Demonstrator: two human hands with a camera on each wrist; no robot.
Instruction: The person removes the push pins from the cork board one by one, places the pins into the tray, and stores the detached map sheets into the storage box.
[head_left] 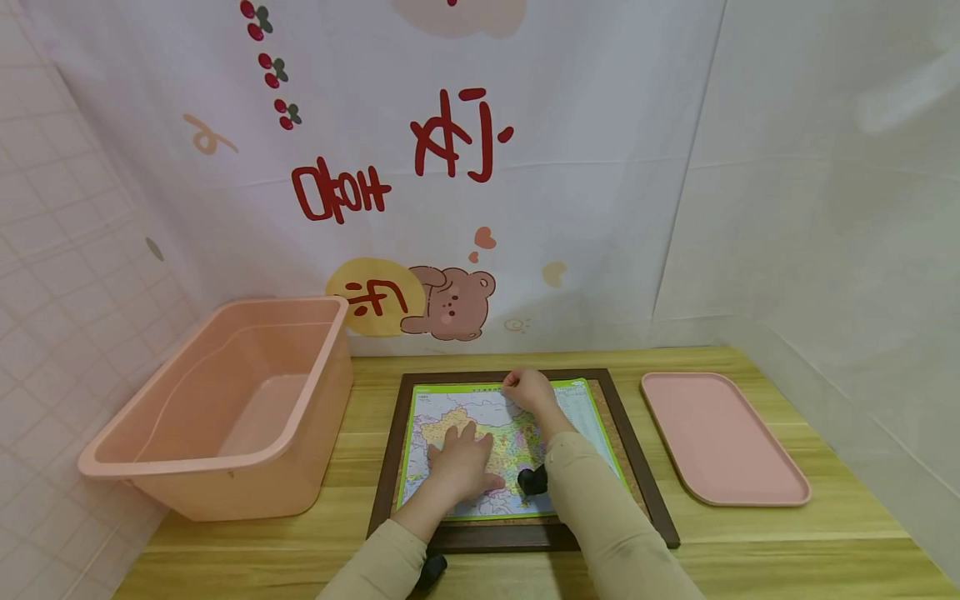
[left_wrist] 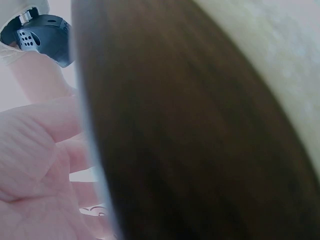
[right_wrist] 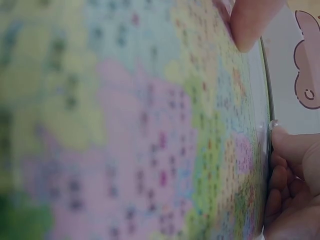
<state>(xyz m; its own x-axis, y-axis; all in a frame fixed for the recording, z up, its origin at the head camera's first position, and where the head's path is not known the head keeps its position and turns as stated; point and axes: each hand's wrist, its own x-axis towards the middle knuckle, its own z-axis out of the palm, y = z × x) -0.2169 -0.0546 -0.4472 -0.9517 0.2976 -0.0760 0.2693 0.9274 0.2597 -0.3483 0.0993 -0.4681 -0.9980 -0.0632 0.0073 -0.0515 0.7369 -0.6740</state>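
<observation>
A colourful map [head_left: 510,450] with a green border lies on a cork board in a dark brown frame [head_left: 390,458]. My left hand [head_left: 461,462] rests on the map's lower middle, fingers spread. At the map's top edge is my right hand [head_left: 528,392], fingers curled and thumb forward. In the right wrist view, my right hand [right_wrist: 295,185] has its thumb tip by a small glinting thing [right_wrist: 274,124] at the edge; I cannot tell what it is. The left wrist view shows my left palm [left_wrist: 30,150] beside the blurred brown frame [left_wrist: 175,125].
A deep pink tub [head_left: 217,467] stands left of the frame on the wooden table [head_left: 300,554]. To the right lies a pink tray [head_left: 723,437]. Behind hangs a white printed cloth [head_left: 600,167] with red characters and a bear. Black wrist cameras [head_left: 532,481] sit at both sleeves.
</observation>
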